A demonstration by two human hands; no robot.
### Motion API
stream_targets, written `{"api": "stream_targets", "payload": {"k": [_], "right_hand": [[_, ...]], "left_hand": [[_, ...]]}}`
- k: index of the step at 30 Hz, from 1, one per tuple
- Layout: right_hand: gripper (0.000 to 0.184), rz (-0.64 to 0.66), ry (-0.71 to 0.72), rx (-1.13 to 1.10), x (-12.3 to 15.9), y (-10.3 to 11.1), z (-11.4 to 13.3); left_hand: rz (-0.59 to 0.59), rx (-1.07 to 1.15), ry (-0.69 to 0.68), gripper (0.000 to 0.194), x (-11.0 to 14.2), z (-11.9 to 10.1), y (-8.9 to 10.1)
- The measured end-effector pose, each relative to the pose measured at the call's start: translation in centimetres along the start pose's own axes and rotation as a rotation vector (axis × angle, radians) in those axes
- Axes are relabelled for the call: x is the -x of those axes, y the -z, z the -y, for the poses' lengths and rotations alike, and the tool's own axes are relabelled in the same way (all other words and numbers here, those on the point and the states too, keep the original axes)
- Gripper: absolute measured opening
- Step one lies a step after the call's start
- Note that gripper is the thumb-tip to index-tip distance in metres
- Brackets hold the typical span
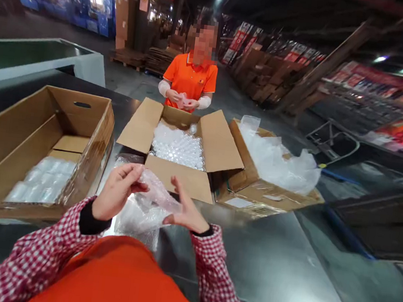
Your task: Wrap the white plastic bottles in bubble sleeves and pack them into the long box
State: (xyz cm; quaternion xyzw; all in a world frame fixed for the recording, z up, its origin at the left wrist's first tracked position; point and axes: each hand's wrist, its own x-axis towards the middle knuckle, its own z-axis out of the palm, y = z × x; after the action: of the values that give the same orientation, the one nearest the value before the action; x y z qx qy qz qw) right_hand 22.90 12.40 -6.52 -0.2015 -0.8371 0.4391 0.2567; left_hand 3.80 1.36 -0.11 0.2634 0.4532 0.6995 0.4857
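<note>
Clear wrap [159, 187] stretched between 2 hands, above metal table [270, 251]. Left hand [119, 191] pinched wrap's left end between thumb and fingers. Right hand [190, 212] spread, thumb apart from fingers, wrap's right end inside that gap; firmness of contact could not be told. Loose bubble wrap [135, 221] lay just beneath. Far side: open carton [179, 180] of clear glass-like pieces [178, 148]. Left: carton [1, 150] with wrapped pieces [43, 179]. Far beyond: 1 co-worker [191, 79], pinkish film [183, 101] in hands.
</note>
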Motion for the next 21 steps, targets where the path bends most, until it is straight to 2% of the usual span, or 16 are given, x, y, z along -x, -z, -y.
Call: {"api": "stream_targets", "payload": {"k": [1,3,5,7,9,11,13,14,16,18,19,21], "right_hand": [[0.115,0.009,-0.029,0.002,-0.4,-1.4,-0.8],[0.084,-0.001,-0.017,-0.021,-1.3,-4.2,-1.8],[0.056,-0.036,0.052,-0.055,-1.6,-5.8,-1.6],[0.043,-0.051,0.119,-0.079,-1.3,-5.7,-0.6],[0.036,0.004,0.195,-0.091,-1.2,-4.4,1.2],[0.033,0.146,0.287,-0.074,-2.0,-3.2,3.6],[0.037,0.287,0.371,-0.055,-3.9,-3.0,6.1],[0.040,0.316,0.388,-0.059,-5.1,-3.2,7.3],[0.045,0.297,0.324,-0.127,-7.6,-4.3,9.0],[0.037,0.240,0.105,-0.284,-10.1,-5.5,10.1],[0.031,0.220,-0.032,-0.385,-11.3,-5.9,10.5],[0.023,0.225,-0.278,-0.598,-13.7,-6.3,11.2]], "left_hand": [[0.027,0.048,0.049,0.037,0.2,-0.1,-0.2],[0.082,0.072,0.097,0.033,0.7,-0.7,0.1],[0.173,-0.055,0.077,0.030,1.6,-2.1,1.5],[0.315,-0.362,0.046,0.032,2.6,-4.8,3.7],[0.438,-0.674,0.022,0.037,3.3,-8.1,5.8],[0.422,-0.795,-0.046,0.041,2.9,-11.0,7.2],[0.267,-0.802,-0.126,0.038,1.4,-12.6,7.5],[0.257,-0.811,-0.137,0.036,0.6,-12.9,7.3],[0.451,-0.872,-0.127,0.027,-0.9,-12.9,6.6],[0.648,-0.925,-0.156,0.021,-1.6,-12.8,6.0],[0.683,-0.963,-0.209,0.024,-1.6,-12.9,5.9],[0.610,-1.141,-0.387,0.041,-1.6,-13.2,6.1]]}}
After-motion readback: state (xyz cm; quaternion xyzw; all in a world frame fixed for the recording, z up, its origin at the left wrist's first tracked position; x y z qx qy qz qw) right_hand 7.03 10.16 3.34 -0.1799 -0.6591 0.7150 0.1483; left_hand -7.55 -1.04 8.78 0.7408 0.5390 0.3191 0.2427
